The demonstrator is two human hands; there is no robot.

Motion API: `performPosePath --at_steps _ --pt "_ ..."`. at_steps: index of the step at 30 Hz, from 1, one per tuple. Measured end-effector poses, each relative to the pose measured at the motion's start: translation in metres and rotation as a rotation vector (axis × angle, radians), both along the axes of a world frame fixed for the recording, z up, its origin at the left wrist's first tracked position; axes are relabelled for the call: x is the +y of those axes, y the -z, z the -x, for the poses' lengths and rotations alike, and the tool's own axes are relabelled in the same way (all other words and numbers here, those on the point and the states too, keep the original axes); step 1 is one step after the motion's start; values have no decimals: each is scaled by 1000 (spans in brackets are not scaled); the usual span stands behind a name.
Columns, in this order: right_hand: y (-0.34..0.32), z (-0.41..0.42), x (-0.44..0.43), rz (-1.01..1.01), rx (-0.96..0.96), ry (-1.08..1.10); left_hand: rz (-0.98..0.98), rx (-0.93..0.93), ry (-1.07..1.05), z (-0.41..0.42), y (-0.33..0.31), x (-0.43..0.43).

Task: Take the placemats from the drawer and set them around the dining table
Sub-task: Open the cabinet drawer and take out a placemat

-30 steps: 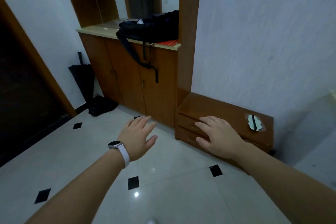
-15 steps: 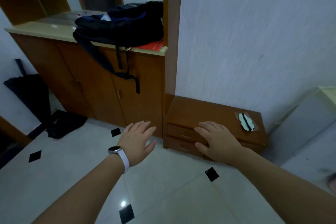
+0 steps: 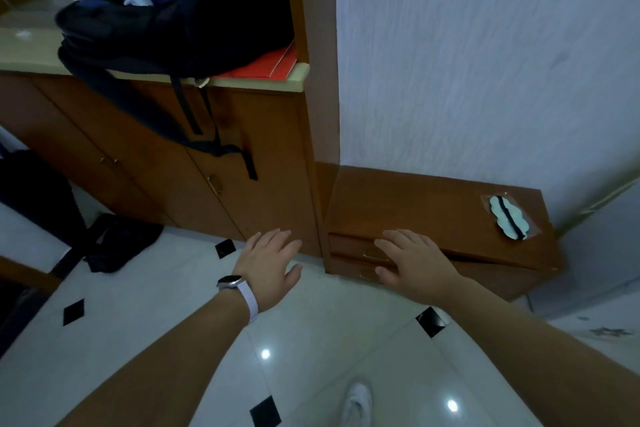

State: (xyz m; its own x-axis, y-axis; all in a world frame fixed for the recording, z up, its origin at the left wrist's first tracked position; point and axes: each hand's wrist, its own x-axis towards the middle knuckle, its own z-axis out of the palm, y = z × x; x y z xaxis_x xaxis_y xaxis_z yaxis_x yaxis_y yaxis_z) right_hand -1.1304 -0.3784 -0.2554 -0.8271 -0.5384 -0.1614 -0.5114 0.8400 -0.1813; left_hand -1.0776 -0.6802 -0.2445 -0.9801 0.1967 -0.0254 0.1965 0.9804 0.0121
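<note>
A low wooden drawer unit [image 3: 433, 215] stands against the white wall, with two shut drawers [image 3: 349, 246] on its front, each with a brass handle. My right hand [image 3: 412, 263] reaches out in front of the drawer fronts, fingers straight and spread, holding nothing; whether it touches the wood is unclear. My left hand [image 3: 270, 263], with a white-strapped watch on the wrist, hovers open over the floor just left of the unit. No placemats are visible.
A tall wooden cabinet [image 3: 207, 156] stands left of the drawer unit, with a dark backpack [image 3: 173, 21] and a red folder [image 3: 266, 69] on its counter. A packaged item [image 3: 510, 217] lies on the drawer unit's top. Dark bags [image 3: 117, 246] lie on the tiled floor at left.
The view has closed in on the drawer unit and swung right. Both hands have stayed outstretched and open, with the right hand now nearer the drawer fronts.
</note>
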Motion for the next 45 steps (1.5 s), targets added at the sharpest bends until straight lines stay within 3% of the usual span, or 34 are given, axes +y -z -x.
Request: performPosePath --at_steps 11,21,33,39,45 --pt "45 55 -9 8 -62 88 -12 -174 155 106 48 -1" --pt "194 75 -14 -91 -156 151 -57 -285 318 205 210 32" --pt "437 146 -24 -47 -1 318 87 -61 392 325 424 43" --pt "501 163 -33 -63 1 362 28 -62 412 343 460 47" --pt "519 176 -50 -27 -9 364 36 -35 410 343 462 47"
